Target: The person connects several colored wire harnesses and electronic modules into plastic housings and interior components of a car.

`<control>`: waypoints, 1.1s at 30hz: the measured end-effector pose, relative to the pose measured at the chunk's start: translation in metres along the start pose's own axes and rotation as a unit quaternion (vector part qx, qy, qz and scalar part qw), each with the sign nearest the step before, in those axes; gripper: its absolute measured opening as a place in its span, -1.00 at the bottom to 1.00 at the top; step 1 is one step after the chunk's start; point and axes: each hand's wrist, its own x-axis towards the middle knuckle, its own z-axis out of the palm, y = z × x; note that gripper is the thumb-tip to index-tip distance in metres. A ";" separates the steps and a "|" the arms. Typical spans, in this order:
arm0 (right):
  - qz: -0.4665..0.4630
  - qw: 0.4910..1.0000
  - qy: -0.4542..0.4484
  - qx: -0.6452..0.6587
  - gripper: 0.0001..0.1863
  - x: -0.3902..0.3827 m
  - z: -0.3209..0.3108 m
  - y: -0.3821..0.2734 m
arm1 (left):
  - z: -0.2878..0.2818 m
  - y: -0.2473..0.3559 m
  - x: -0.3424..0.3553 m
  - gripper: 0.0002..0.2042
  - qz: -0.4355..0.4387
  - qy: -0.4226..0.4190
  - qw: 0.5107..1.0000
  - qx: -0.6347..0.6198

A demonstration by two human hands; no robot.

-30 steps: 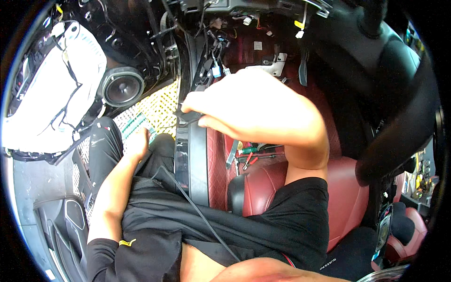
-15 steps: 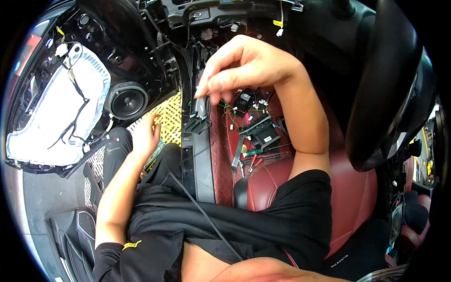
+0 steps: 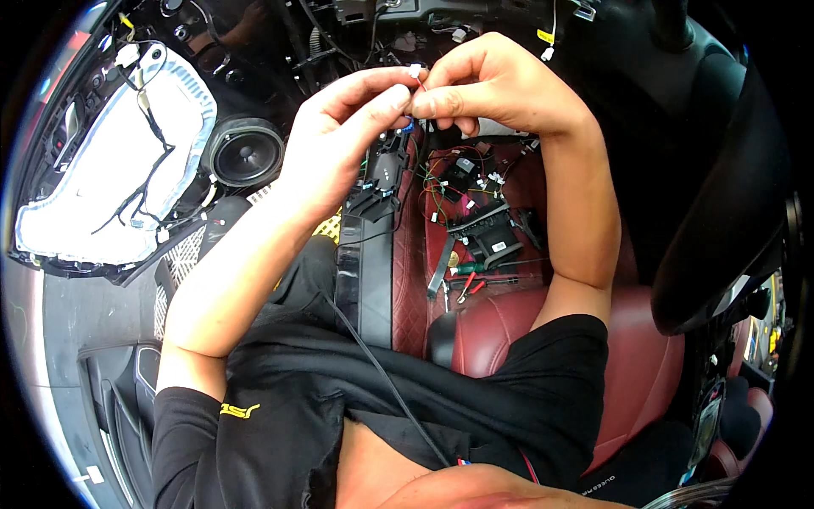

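Fingertips meeting, the left hand (image 3: pixel 335 140) and right hand (image 3: pixel 504 89) both pinch nearly closed at a small white connector (image 3: pixel 415 71) and its thin wire (image 3: pixel 423 85), above the car's door sill (image 3: pixel 365 280); which fingers bear the grip is hidden. The connector is probably light and stiff, the wire limp and easily strained, so the hard housing seems the safer hold. The left forearm slants up from the lower left; the right arm arches over from the right, wrist bent. Just below sits a black plastic part (image 3: pixel 386 174); farther right, loose-wired black modules (image 3: pixel 492 242) near a red seat (image 3: pixel 509 331).
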 end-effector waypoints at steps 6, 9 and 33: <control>0.008 0.999 0.011 -0.042 -0.73 -0.001 0.000 0.000 | 0.008 -0.003 0.013 -0.74 -0.036 0.033 0.995 -0.085; 0.002 0.999 0.013 -0.045 -0.70 -0.001 -0.003 0.007 | 0.013 -0.005 0.017 -0.75 -0.048 0.015 0.989 -0.143; 0.100 0.785 0.357 -0.497 -0.69 -0.084 0.006 -0.043 | 0.106 -0.029 0.100 -0.74 -0.110 -0.025 0.966 -0.231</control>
